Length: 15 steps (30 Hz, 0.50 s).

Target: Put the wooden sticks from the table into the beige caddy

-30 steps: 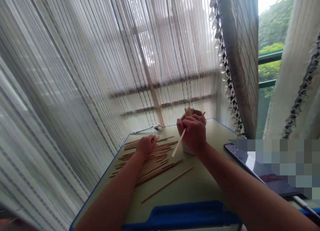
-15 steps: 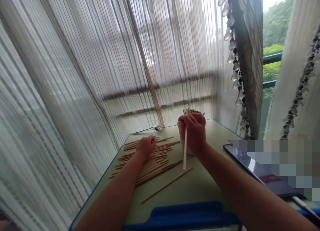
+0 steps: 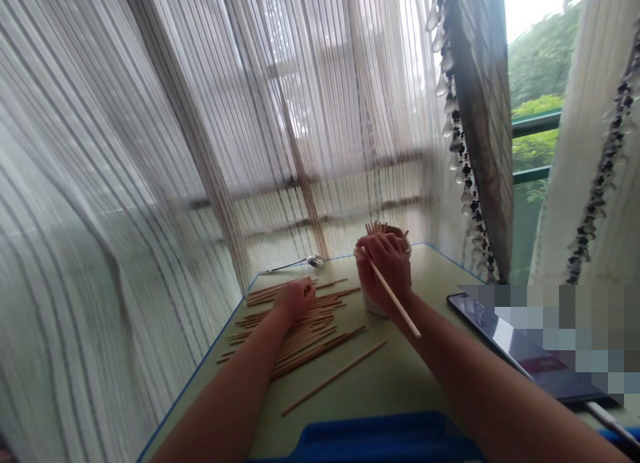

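Note:
My right hand [image 3: 387, 263] is closed on a pale wooden stick [image 3: 393, 295], its free end slanting down toward my right forearm. It is held in front of a white cup [image 3: 373, 304] with several sticks standing in it [image 3: 377, 228]. My left hand [image 3: 295, 297] lies curled on a spread of brown wooden sticks [image 3: 305, 329] on the green table [image 3: 380, 376]. Whether the left fingers grip a stick is hidden. One stick [image 3: 334, 377] lies apart, nearer to me.
A metal spoon [image 3: 295, 263] lies at the table's far edge by the striped sheer curtain [image 3: 175, 149]. A phone [image 3: 515, 346] rests at the right. A blue plastic edge [image 3: 380, 439] runs along the near side. A beaded curtain [image 3: 470, 149] hangs at the right.
The stick in my right hand has swung: its free end pointed down-left, then straight down, and now points down-right. My left hand stayed on the pile. The view shifted slightly.

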Motion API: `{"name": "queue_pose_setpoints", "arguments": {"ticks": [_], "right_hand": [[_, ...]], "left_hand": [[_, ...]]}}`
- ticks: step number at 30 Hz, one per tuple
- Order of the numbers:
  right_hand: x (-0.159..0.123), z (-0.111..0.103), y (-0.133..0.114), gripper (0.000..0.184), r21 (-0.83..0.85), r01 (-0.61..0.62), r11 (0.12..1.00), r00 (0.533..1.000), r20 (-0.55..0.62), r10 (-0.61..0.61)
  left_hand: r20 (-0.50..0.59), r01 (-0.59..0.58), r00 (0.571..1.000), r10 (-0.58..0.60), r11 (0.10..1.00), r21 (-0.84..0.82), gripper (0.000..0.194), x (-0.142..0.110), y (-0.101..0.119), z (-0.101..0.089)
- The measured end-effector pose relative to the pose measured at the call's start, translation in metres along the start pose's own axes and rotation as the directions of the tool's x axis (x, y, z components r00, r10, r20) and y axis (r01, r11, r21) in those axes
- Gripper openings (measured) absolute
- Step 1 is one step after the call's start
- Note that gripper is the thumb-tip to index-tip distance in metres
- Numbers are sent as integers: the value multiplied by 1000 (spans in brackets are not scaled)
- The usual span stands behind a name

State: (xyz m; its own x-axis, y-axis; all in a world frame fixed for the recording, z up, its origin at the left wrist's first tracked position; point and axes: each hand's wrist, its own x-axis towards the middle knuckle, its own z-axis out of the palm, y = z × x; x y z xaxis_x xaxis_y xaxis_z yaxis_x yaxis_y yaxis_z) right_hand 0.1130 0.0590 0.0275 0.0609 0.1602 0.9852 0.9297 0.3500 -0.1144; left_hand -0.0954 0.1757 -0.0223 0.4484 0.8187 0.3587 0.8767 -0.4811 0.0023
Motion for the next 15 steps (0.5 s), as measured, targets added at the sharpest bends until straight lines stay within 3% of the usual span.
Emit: {"name": "queue_pose_setpoints", "arguments": {"ticks": [5,15], "right_hand": [[-1,6,1,11,-10,11,1000,1000,11,-11],[-2,6,-6,7,5,37,999,999,40,-37]], "left_hand": [[56,7,998,-6,1000,-17,35,-1,4,-2],[34,-85,996,86,996,-19,32,-1,2,5]]}}
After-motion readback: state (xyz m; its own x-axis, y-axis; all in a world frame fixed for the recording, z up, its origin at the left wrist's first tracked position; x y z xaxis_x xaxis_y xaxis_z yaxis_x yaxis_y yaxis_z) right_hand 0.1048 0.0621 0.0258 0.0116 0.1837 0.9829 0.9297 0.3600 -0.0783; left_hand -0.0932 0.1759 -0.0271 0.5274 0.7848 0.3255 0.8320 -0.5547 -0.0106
